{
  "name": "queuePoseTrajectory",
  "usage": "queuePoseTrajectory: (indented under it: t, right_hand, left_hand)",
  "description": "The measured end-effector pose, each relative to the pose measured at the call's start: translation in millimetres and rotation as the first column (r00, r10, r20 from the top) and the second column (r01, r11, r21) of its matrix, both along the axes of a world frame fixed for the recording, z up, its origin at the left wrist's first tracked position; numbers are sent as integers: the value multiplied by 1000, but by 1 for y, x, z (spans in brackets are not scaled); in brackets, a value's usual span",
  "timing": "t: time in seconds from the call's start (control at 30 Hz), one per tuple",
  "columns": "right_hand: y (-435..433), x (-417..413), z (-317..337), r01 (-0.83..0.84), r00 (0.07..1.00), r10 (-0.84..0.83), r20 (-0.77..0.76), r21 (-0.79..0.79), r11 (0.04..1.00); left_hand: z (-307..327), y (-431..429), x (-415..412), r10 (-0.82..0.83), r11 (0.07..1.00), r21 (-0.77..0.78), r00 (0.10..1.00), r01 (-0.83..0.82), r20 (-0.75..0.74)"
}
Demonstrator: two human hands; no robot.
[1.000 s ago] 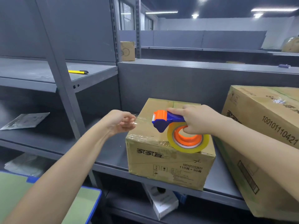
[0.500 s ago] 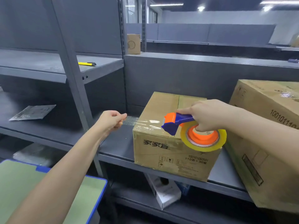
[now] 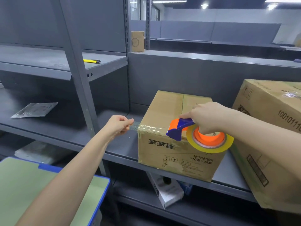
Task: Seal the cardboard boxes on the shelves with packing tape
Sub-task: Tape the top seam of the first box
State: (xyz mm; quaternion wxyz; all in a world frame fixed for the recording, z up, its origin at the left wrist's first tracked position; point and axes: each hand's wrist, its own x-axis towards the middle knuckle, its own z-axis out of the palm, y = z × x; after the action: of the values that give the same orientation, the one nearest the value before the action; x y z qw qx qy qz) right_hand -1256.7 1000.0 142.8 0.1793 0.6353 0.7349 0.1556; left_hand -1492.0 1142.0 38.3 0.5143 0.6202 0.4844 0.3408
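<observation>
The left hand [image 3: 118, 126] and right hand [image 3: 208, 118] are bare and slim-fingered. Behind each wrist, the left forearm [image 3: 81, 160] and right forearm [image 3: 260, 132] are bare as well, uncovered up to the picture's edge.

Brown cardboard box [image 3: 162, 111] with black print; orange-and-blue tape dispenser [image 3: 178, 128]; yellowish tape roll [image 3: 228, 141]; clear tape strip [image 3: 137, 126]; grey shelf [image 3: 120, 145]; green board [image 3: 32, 185], blue-edged.

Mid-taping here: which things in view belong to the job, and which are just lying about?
In the job: small cardboard box, tape dispenser, tape strip, large cardboard box.
Lying about: yellow utility knife, flat plastic pouch, white carton.
</observation>
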Motion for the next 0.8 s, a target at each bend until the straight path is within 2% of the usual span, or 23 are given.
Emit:
queuePoseTrajectory:
  t: [0.43,0.6,0.8]
  right_hand:
    - [14,-12,0,29,999,-27,25,-85,996]
    - [14,-11,1,40,999,-39,9,-108,993]
    - [23,-18,1,41,999,-37,37,-132,990]
  left_hand:
    - [-33,10,1,37,997,-67,999,-37,2]
    - [-49,-1,16,52,931,-365,987,7,151]
    - [-43,4,13,-5,840,-536,988,88,154]
